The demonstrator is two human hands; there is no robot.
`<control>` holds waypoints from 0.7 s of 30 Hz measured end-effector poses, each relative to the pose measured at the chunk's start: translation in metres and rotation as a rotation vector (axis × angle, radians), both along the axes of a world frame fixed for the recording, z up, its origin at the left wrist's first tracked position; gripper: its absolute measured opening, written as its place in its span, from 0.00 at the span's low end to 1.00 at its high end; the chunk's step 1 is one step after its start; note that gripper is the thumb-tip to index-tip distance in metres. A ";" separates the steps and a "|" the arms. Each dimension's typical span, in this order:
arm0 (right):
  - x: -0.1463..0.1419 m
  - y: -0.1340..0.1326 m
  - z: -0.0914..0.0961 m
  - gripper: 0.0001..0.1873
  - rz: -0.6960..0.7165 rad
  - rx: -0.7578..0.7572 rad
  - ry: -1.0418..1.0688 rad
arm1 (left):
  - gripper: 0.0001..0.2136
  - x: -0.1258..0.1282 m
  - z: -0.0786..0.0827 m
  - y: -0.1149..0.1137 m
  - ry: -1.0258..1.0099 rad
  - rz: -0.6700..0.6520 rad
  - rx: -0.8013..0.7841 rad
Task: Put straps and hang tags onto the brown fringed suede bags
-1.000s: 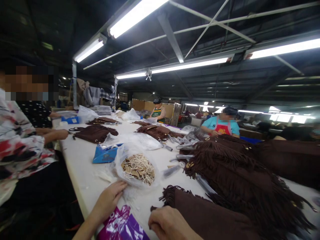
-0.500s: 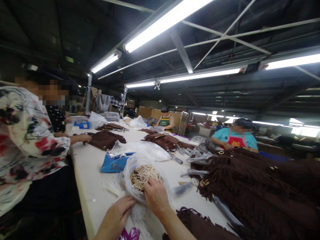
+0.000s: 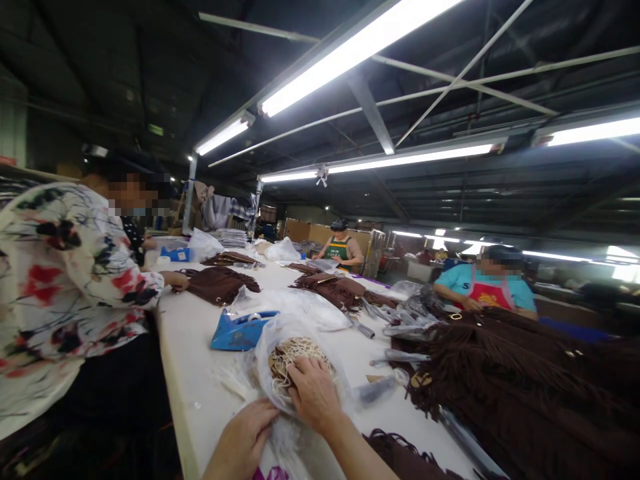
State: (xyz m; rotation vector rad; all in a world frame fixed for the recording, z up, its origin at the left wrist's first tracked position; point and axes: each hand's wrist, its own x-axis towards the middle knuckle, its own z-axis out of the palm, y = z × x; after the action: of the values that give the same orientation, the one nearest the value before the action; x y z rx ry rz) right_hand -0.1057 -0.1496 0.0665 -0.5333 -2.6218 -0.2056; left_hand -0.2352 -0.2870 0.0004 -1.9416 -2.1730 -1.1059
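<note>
A clear plastic bag [image 3: 327, 328] stands gaping on the white table, filled with brown card hang tags on tangled cream strings [image 3: 295, 352]. My left hand [image 3: 245, 433] is closed on the near left edge of the bag, its thumb partly hidden. Inside the mouth of the bag, my right hand [image 3: 316, 395] has its fingers bent down onto the strings; the fingertips are partly hidden among them. Just behind the bag sits a blue tape dispenser [image 3: 237, 332]. To the right of my forearm lies a dark brown fringed piece [image 3: 400, 453].
A large heap of brown fringed goods [image 3: 495, 360] covers the table's right side. Plastic film [image 3: 300, 303] and more fringed pieces [image 3: 330, 288] lie beyond the dispenser. Co-workers stand at left [image 3: 75, 280], far side [image 3: 340, 250] and right [image 3: 485, 287].
The view has swung slightly left, so everything sits further right. My right hand's fingers have shifted over the strings and look flatter. My left hand keeps its place at the bag's edge.
</note>
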 end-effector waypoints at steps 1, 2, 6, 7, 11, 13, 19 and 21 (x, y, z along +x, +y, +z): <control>-0.002 -0.002 0.001 0.11 -0.005 -0.007 0.021 | 0.19 0.000 0.001 0.000 0.008 -0.003 -0.005; -0.004 -0.004 0.002 0.12 -0.009 -0.020 0.047 | 0.19 0.001 0.001 0.000 0.014 -0.005 -0.008; -0.015 -0.006 0.005 0.11 0.080 -0.211 0.126 | 0.17 0.000 -0.001 0.000 0.019 0.023 -0.020; -0.017 -0.004 0.006 0.10 0.116 -0.269 0.129 | 0.17 0.000 -0.002 -0.001 0.015 0.032 -0.022; -0.015 0.010 0.017 0.09 0.145 -0.459 0.207 | 0.17 -0.002 -0.003 -0.001 -0.006 0.023 0.004; -0.004 0.020 0.030 0.15 0.122 -0.580 0.292 | 0.17 -0.003 -0.002 0.000 -0.019 0.016 0.018; 0.109 0.031 0.085 0.21 0.063 -0.847 0.405 | 0.17 -0.009 -0.001 0.003 0.009 0.016 0.021; 0.165 0.022 0.101 0.17 0.029 -0.892 0.371 | 0.17 -0.019 -0.006 0.006 0.033 -0.002 0.044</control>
State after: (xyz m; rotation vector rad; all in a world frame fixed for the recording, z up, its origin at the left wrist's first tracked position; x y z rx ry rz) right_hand 0.0598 -0.1275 0.1672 -0.7181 -2.2338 1.0135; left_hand -0.2541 -0.2813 -0.0056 -1.9306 -2.1126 -1.1035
